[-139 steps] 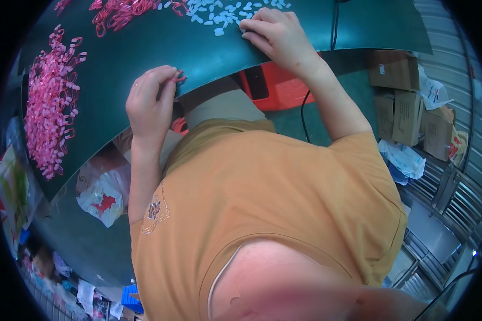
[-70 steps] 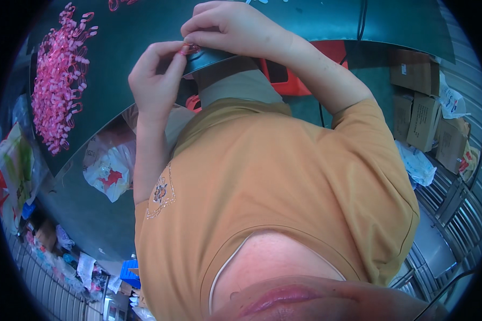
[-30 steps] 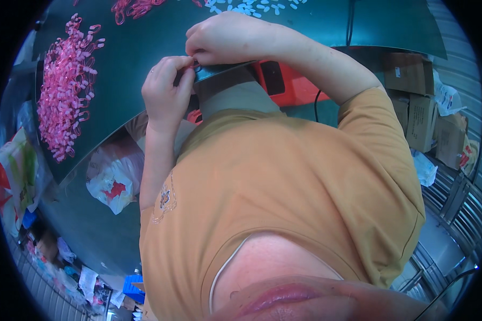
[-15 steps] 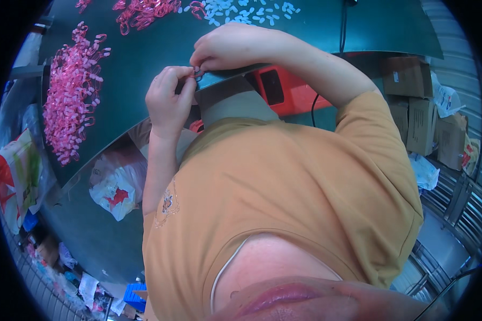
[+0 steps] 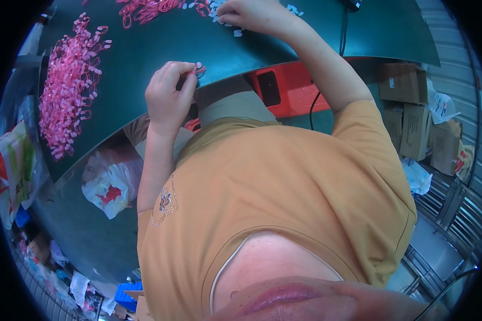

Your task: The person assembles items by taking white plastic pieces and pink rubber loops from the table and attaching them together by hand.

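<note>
My left hand (image 5: 170, 96) is closed in a pinch near the table's front edge. Between its thumb and forefinger is a small pink loop (image 5: 200, 73) with a white piece on it. At the far side of the table, my right hand (image 5: 257, 15) reaches down among small white oval pieces (image 5: 215, 10), its fingers curled together over them. Whatever its fingertips hold is hidden. To its left lie pink loops (image 5: 150, 10) in a loose heap. A larger pile of pink loops with whitish pieces on them (image 5: 67, 91) covers the table's left side.
The dark green table (image 5: 139, 59) has a curved-looking front edge close to my body. Below it sits a red plastic object (image 5: 294, 88). A black cable (image 5: 343, 37) crosses the right of the tabletop. Cardboard boxes (image 5: 404, 83) are stacked at right; a plastic bag (image 5: 110, 182) hangs at left.
My right hand has left the pink loop at my left hand and moved away to the white pieces. The left hand stays nearly in place, keeping its pinch.
</note>
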A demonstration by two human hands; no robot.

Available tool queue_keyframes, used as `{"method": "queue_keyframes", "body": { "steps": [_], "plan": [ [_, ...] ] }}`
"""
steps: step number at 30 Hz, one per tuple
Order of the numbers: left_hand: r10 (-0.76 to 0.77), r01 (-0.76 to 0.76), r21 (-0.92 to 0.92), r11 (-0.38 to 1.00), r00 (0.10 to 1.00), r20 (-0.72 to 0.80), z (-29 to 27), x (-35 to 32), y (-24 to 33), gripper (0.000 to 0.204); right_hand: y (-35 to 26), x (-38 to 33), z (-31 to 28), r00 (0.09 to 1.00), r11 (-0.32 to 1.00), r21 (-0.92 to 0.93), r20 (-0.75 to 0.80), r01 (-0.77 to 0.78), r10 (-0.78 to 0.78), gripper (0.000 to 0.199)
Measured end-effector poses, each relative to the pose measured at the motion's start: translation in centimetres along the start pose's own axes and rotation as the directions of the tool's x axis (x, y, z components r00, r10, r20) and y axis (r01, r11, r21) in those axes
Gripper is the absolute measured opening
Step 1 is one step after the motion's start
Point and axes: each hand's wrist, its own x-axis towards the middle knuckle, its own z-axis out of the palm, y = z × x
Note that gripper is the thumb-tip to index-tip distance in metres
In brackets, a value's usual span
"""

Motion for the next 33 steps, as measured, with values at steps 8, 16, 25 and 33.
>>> {"method": "queue_keyframes", "body": {
  "steps": [8,16,25,33],
  "plan": [
    [0.006,-0.006,0.011,1.000,1.000,-0.009,0.0,0.0,0.0,0.009,-1.1,0.0,-1.1,0.996,0.999,0.012,0.087,-0.037,0.035,0.023],
    [0.016,-0.016,-0.002,1.000,1.000,-0.008,0.0,0.1,0.3,0.009,-1.3,0.0,-0.7,0.997,0.998,-0.004,0.056,0.060,-0.060,0.020],
    [0.023,-0.023,-0.008,1.000,1.000,-0.015,0.2,0.0,-0.1,0.010,-3.7,-1.4,-0.8,0.984,0.997,0.068,0.175,0.028,-0.040,0.021],
    [0.004,-0.004,0.007,1.000,1.000,0.001,0.0,0.1,0.2,0.010,-2.4,-1.3,0.0,0.993,0.980,0.178,0.059,0.086,-0.098,0.019]
  ]
}}
